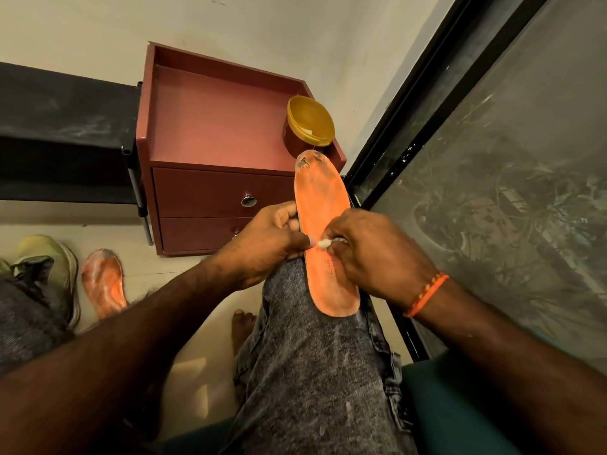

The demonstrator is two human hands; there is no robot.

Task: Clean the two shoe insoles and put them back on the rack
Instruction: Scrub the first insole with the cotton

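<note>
Two bare forearms filled the near foreground, with a knee in grey washed jeans [315,372] between them. Landmark: the red drawer cabinet [210,133].

Left to right: a green-yellow shoe [49,257] lay on the floor left of the cabinet, and just beside it the second insole [103,284], orange with pale streaks, long axis running roughly toward the cabinet.

The left hand [266,241] was closed on the left edge of the orange insole [323,224], which lay flat along the knee in front of the cabinet's right corner. Its surface was orange, dusty and faded, with grey worn patches at the far tip. Long axis ran away from the camera, worn end toward the cabinet, rounded end toward the person.

The right hand [374,251], orange thread at the wrist, pinched a small white wad [323,243] against the insole's middle.

A yellow-lidded tub [308,126] sat on the cabinet's top right corner.
</note>
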